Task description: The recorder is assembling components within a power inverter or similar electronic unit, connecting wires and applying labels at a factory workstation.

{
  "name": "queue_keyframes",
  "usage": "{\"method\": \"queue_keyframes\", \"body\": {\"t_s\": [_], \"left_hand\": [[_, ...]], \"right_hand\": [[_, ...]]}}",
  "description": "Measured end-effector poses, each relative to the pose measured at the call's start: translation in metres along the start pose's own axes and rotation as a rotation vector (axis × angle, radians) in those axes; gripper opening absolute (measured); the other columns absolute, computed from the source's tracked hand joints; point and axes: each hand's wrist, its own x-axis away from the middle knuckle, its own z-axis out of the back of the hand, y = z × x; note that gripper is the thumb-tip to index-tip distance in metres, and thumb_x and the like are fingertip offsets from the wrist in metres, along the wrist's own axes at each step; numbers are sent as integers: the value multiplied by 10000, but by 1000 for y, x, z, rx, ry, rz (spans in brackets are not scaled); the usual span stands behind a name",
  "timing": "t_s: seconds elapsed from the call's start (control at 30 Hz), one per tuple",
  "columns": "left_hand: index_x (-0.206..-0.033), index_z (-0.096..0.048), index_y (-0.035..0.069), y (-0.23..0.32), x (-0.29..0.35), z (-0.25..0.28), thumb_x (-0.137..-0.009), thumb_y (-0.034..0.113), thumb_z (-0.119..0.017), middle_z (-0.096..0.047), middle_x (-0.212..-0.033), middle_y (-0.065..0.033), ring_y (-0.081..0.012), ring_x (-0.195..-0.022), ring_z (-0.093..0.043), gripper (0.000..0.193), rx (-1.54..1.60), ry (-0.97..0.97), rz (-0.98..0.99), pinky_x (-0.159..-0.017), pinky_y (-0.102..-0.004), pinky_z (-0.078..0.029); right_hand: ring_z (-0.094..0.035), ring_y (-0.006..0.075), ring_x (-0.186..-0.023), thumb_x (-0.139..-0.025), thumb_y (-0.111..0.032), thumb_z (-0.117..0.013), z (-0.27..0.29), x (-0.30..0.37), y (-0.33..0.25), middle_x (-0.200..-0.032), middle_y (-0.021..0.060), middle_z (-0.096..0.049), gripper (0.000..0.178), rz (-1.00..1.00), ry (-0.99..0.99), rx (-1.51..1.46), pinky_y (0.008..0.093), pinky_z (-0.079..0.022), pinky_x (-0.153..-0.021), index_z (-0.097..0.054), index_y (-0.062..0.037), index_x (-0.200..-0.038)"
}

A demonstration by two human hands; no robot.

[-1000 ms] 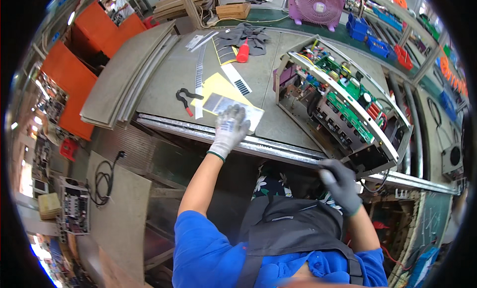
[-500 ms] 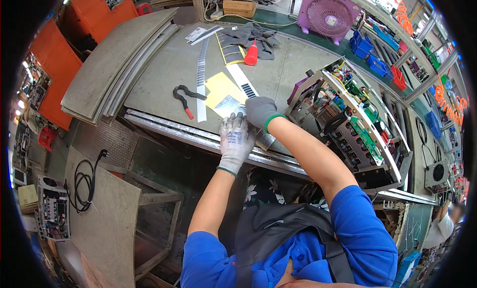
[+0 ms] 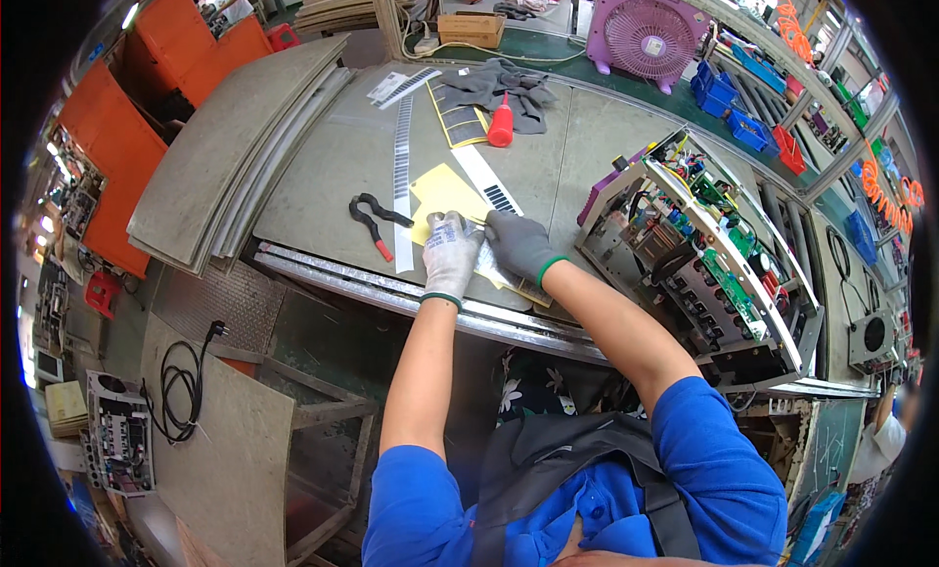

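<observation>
While both gloved hands meet over the yellow sheet [image 3: 435, 187], near the front edge of the bench [image 3: 323, 195], the material should be pressed flat and its edges aligned without creasing. The left hand [image 3: 450, 254] has its fingers narrow and bent over the sheet's near end; the right hand [image 3: 521, 246], also curled in, is just beside it, over a silvery printed sheet [image 3: 494, 267]. Whether either pinches an edge cannot be told, as the gloves hide the fingertips. Good practice would be to steady with one hand and work slowly with the other. Beyond the sheet is a red squeeze bottle [image 3: 501, 127], contents hidden. To the right, an open metal chassis [image 3: 758, 363] houses green circuit boards [image 3: 724, 298]. At far right are blue bins [image 3: 751, 132] and a red bin [image 3: 785, 151], contents indistinct.
</observation>
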Motion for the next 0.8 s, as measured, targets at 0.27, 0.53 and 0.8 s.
{"method": "queue_keyframes", "body": {"t_s": [0.27,0.53,0.8], "left_hand": [[-1041,-598,59,-11,0,-36,-956,218,-578,-575,-1186,-178,-402,-918,-677,181,-56,259,-93,-813,-491,-566],[-1035,-615,38,-8,3,-21,-910,225,-611,-616,-1093,-193,-392,-1017,-623,225,61,263,-98,-913,-470,-511],[-1078,-629,56,-1,4,-15,-882,292,-662,-583,-1170,-175,-381,-1038,-634,308,12,176,17,-882,-463,-528]], "right_hand": [[-685,401,-952,-943,-235,-507,1,-3,9,-1023,208,-708,268,-62,46,-64,502,-527,-834,-654,-82,-1107],[-720,356,-965,-905,-180,-543,18,-13,-16,-1015,203,-728,265,12,-136,220,466,-561,-834,-675,-48,-1091],[-708,365,-994,-934,-164,-523,3,-9,-8,-1073,192,-706,264,53,-44,71,476,-556,-838,-630,-47,-1145]]}}
